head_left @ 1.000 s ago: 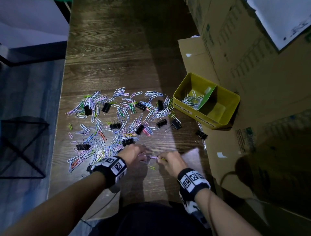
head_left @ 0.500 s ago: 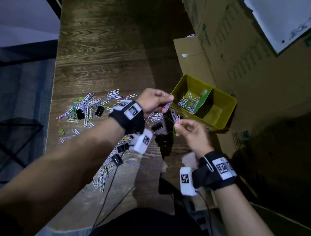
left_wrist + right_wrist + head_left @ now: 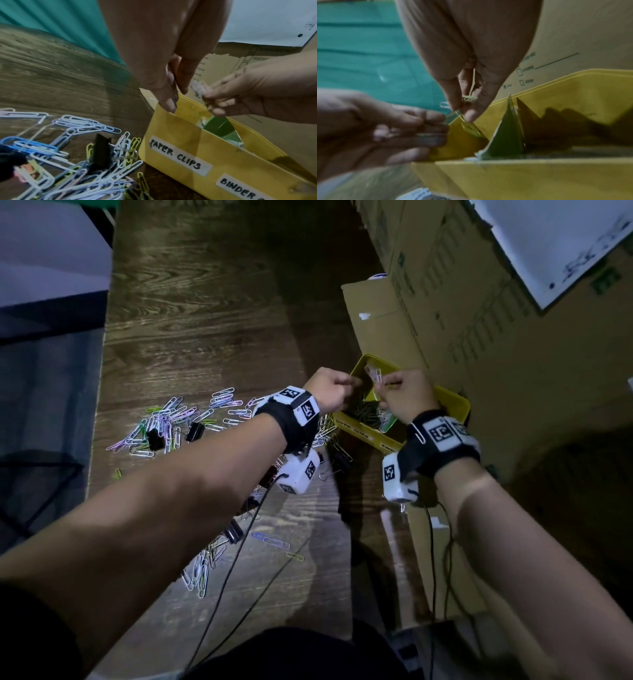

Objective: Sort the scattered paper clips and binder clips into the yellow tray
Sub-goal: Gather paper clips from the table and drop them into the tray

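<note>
The yellow tray stands at the table's right, split by a green divider and labelled "PAPER CLIPS" and "BINDER". Both hands hover over its left compartment, which holds a heap of paper clips. My right hand pinches a few paper clips, with a white one sticking up and a yellow-green one between the fingers. My left hand has thumb and fingers pinched on something thin, seemingly clips, though it is blurred. Coloured paper clips and black binder clips lie scattered on the table to the left.
Cardboard boxes crowd the tray's right and far sides. Black cables run from the wrist cameras across the near table. More clips lie under my left forearm. The wooden table's left edge drops to the floor.
Both hands have lifted off the table near the pile's front edge and travelled right and away, carrying clips, and are now close together above the tray.
</note>
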Available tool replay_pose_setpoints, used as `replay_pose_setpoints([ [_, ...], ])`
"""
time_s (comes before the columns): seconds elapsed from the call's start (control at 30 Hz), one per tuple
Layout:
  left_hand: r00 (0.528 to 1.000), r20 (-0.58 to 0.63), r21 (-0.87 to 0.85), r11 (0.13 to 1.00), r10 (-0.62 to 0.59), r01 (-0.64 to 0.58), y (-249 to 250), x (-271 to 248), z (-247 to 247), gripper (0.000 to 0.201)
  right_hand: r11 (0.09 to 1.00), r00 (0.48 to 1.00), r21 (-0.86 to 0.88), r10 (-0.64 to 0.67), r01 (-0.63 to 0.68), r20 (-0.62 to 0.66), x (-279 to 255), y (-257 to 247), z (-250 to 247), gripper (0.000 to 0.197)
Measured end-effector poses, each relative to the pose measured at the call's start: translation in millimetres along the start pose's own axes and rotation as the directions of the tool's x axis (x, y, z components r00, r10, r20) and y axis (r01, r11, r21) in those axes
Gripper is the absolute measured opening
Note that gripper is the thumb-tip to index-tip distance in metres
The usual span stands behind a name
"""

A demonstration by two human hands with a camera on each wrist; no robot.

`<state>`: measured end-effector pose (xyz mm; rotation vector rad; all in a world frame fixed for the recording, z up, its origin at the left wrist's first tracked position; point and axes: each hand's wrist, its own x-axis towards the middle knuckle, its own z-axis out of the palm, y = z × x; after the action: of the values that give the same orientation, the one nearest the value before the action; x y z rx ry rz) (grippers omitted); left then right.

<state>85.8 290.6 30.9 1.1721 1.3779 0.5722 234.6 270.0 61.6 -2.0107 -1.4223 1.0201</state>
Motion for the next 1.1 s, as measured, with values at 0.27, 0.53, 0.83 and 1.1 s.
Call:
replay_pose_setpoints([
  [0.27, 0.993, 0.073, 0.201, 0.974, 0.089, -0.102, -6, -5, -11, 0.04, 0.961, 0.999, -0.275, -0.034, 0.037, 0.016, 0, 0, 26, 0.032],
  [0.53, 0.996, 0.031, -0.087, 0.993, 0.08, -0.077, -4, -49, -23, 0.027, 0.951, 0.976, -0.227, -0.216, 0.21, -0.001, -26, 3, 23, 0.032],
  [0.83, 0.998, -0.009, 0.463, 0.885, -0.056, 0.054, -101, -184, -128, 0.005, 0.788, 0.758, -0.081, -0.551, 0.61, 0.35, -118, -7, 75, 0.024],
  [1.1, 0.994, -0.085, 0.723, 0.681, -0.072, 0.111, -180, -277, -176, 0.022, 0.623, 0.491, -0.196, -0.347, 0.758, 0.799, -183, -1, 190, 0.035],
])
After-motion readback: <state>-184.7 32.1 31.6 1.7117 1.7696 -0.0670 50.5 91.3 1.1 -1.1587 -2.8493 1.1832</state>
